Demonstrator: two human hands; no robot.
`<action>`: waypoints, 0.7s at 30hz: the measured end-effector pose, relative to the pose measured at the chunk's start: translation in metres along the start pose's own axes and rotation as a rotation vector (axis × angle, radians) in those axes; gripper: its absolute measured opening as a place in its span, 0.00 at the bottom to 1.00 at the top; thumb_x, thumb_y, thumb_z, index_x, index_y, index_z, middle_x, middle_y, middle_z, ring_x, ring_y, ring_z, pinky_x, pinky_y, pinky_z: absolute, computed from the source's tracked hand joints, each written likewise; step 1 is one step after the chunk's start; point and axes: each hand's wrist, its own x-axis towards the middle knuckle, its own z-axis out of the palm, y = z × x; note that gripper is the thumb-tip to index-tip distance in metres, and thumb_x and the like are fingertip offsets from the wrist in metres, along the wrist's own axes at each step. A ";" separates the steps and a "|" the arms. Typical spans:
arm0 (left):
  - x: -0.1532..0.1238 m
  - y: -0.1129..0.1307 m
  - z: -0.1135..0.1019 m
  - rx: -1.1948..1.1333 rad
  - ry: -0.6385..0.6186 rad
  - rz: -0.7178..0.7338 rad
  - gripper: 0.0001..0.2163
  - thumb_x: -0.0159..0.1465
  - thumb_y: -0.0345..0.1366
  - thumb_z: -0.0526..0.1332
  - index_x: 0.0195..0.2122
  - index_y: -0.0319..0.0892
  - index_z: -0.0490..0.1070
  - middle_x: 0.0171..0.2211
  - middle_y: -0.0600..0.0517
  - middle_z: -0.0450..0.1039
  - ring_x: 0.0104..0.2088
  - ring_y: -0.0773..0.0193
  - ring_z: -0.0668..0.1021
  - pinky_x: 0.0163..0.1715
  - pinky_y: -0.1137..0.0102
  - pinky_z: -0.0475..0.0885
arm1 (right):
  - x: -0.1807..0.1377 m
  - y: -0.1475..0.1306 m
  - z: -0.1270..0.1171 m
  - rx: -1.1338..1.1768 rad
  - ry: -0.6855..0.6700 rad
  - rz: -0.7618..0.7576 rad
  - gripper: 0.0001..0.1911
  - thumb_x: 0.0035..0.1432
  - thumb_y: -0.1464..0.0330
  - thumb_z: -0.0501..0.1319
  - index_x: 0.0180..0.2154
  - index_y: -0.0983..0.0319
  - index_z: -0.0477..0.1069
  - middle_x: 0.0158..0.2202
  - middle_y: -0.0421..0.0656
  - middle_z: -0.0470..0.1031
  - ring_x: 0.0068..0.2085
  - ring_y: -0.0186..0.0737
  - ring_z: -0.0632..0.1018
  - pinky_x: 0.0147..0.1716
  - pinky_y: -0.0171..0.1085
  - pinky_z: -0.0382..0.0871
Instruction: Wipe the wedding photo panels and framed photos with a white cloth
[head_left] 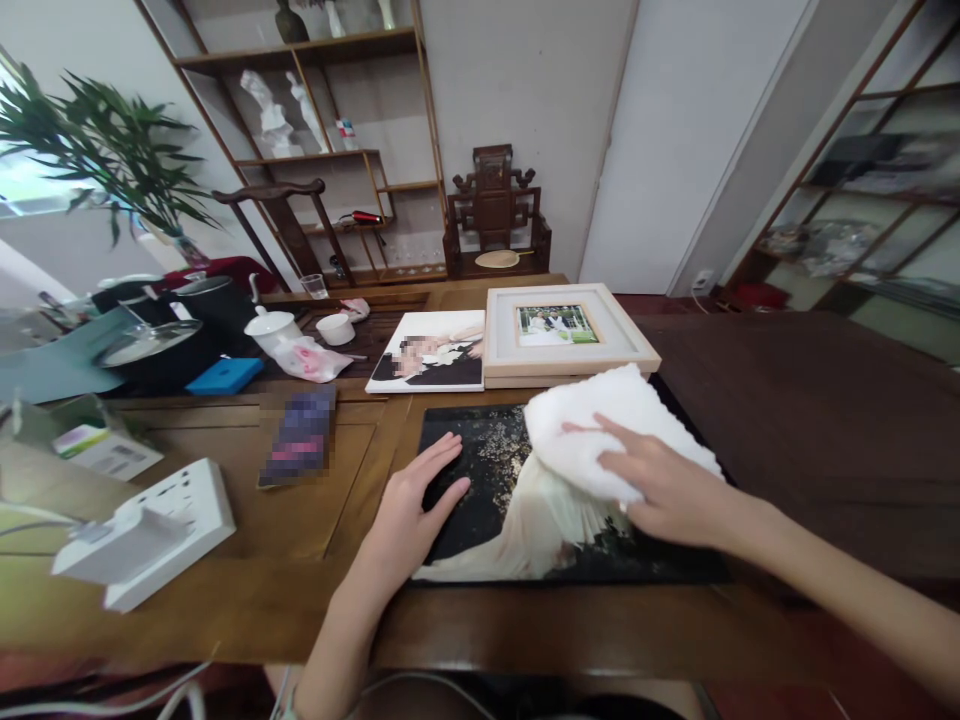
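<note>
**Two hands on a dark photo print at a wooden desk**

The right hand (pixel 660 490) lies flat, fingers spread, pressing a folded white towel (pixel 611 425) onto the large dark photo print (pixel 487 480). The left hand (pixel 416 505) rests open, palm down, on the print's left edge, gripping nothing. The two hands sit apart, one at each side of the print, which lies flat at the near middle of the desk.

The wooden desk (pixel 225 590) is brown and panelled, and a darker brown surface (pixel 810 420) runs on to the right. Just behind the print lie two more pictures: an unframed photo print (pixel 431 365) and, touching its right side, a pale-framed photograph (pixel 562 335). That makes three pictures in all, one towel.

On the left side of the desk sit one white power strip (pixel 176 520), a dark booklet (pixel 300 440), a blue box (pixel 225 375), a crumpled plastic bag (pixel 311 358), one white teapot (pixel 270 328), one white cup (pixel 335 328) and one clear glass (pixel 315 286). Two black pots (pixel 165 350) stand at the far left.

Behind the desk, the room has white walls, a carved dark wooden chair (pixel 495 215), an open wooden shelf (pixel 337 150) with white figurines, a second shelf unit (pixel 877 190) at the right, and one leafy green plant (pixel 105 150) by the window.
</note>
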 end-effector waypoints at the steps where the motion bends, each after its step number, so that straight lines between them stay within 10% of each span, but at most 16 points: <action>1: 0.000 0.000 0.000 -0.001 -0.002 0.000 0.15 0.64 0.38 0.58 0.52 0.42 0.71 0.56 0.45 0.70 0.58 0.55 0.71 0.58 0.56 0.66 | -0.006 -0.014 0.002 0.009 -0.044 -0.084 0.14 0.40 0.77 0.55 0.32 0.63 0.72 0.60 0.56 0.64 0.63 0.57 0.60 0.55 0.55 0.61; 7: 0.001 -0.003 0.000 0.002 -0.027 0.005 0.17 0.64 0.38 0.57 0.53 0.40 0.70 0.57 0.44 0.69 0.58 0.55 0.70 0.58 0.57 0.65 | -0.032 -0.070 0.005 0.106 -0.166 -0.347 0.14 0.36 0.77 0.58 0.29 0.60 0.75 0.63 0.51 0.60 0.64 0.54 0.58 0.63 0.54 0.45; 12: 0.001 0.000 -0.001 0.006 -0.036 -0.020 0.17 0.64 0.38 0.58 0.54 0.41 0.69 0.57 0.44 0.69 0.59 0.56 0.70 0.59 0.57 0.64 | -0.015 -0.022 -0.003 0.007 -0.129 -0.058 0.19 0.41 0.76 0.57 0.38 0.63 0.74 0.57 0.56 0.67 0.57 0.58 0.68 0.48 0.50 0.69; 17: 0.000 0.002 -0.003 -0.008 -0.035 -0.024 0.16 0.64 0.38 0.58 0.53 0.42 0.69 0.57 0.45 0.69 0.59 0.56 0.70 0.59 0.57 0.64 | 0.015 0.035 -0.006 -0.094 0.016 0.103 0.11 0.55 0.70 0.51 0.36 0.63 0.71 0.36 0.53 0.76 0.41 0.54 0.75 0.38 0.46 0.69; 21: 0.001 0.000 -0.002 -0.007 -0.028 -0.022 0.16 0.64 0.38 0.58 0.53 0.42 0.70 0.57 0.45 0.69 0.59 0.57 0.70 0.59 0.57 0.64 | 0.019 0.040 -0.003 -0.104 0.040 0.109 0.11 0.51 0.72 0.53 0.36 0.64 0.70 0.41 0.56 0.75 0.45 0.58 0.74 0.40 0.48 0.68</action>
